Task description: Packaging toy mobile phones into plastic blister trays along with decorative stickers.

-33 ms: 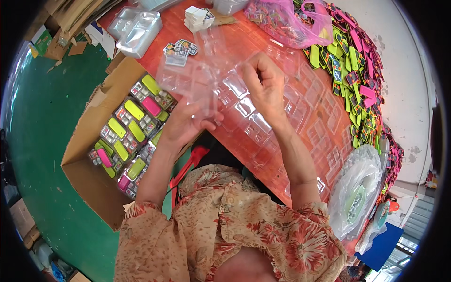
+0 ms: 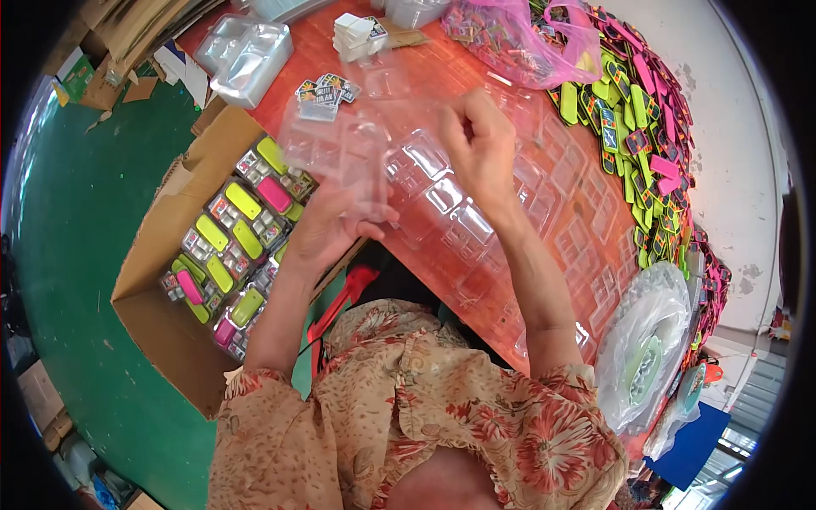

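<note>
Shifted slightly leftward: the left hand (image 2: 325,219) and the blurred clear tray (image 2: 336,153) it grasps, above the tabletop's (image 2: 438,72) near edge. The right hand (image 2: 480,149) curls into a loose fist (whether it grips anything, I cannot tell) above other trays (image 2: 442,191). Beyond lie cards (image 2: 325,95), then a pink bag (image 2: 544,51) toward the tabletop's far edge.

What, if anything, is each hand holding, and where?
Left hand: clear plastic packaging, by its near end. Right hand: curled; whether it holds anything cannot be told.
</note>
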Tool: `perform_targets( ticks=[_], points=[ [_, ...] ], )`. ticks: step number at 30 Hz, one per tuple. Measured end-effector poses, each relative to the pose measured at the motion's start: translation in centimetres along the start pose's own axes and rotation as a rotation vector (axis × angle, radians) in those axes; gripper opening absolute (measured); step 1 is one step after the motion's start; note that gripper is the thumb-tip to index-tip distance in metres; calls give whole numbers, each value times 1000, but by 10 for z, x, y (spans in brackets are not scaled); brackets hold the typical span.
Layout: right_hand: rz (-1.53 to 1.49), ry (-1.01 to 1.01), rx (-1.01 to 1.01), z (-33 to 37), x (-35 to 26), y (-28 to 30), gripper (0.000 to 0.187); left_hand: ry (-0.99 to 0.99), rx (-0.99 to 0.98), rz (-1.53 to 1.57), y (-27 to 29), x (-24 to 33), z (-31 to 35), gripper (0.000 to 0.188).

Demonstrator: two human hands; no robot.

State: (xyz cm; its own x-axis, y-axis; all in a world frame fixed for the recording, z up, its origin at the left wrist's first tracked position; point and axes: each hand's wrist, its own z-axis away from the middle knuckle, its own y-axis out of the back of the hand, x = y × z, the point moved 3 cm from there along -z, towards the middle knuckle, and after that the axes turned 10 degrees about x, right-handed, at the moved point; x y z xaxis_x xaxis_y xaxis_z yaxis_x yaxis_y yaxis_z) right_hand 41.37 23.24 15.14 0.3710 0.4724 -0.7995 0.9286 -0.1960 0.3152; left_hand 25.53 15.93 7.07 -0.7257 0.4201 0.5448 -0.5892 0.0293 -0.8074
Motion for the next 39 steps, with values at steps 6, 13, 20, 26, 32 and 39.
perform_targets(
  ticks=[6, 13, 20, 26, 32, 39],
  points=[
    [392, 349, 181, -35, 37, -11, 12, -65, 85, -58, 27, 9, 7, 61],
    [1013, 317, -79, -49, 85, -20, 17, -136, 83, 77, 35, 18, 14, 63],
    [796, 322, -328, -14, 38, -98, 57, -351, 328, -99, 45, 36, 12, 62],
    [706, 395, -439, 0, 67, -153, 55, -382, 324, -94, 38, 36, 16, 62],
    [665, 375, -354, -5, 62, -175, 55, -363, 300, -59, 36, 35, 29, 65],
    [344, 318, -204, -21, 54, -152, 43, -326, 309, -29, 40, 27, 17, 68]
  ],
)
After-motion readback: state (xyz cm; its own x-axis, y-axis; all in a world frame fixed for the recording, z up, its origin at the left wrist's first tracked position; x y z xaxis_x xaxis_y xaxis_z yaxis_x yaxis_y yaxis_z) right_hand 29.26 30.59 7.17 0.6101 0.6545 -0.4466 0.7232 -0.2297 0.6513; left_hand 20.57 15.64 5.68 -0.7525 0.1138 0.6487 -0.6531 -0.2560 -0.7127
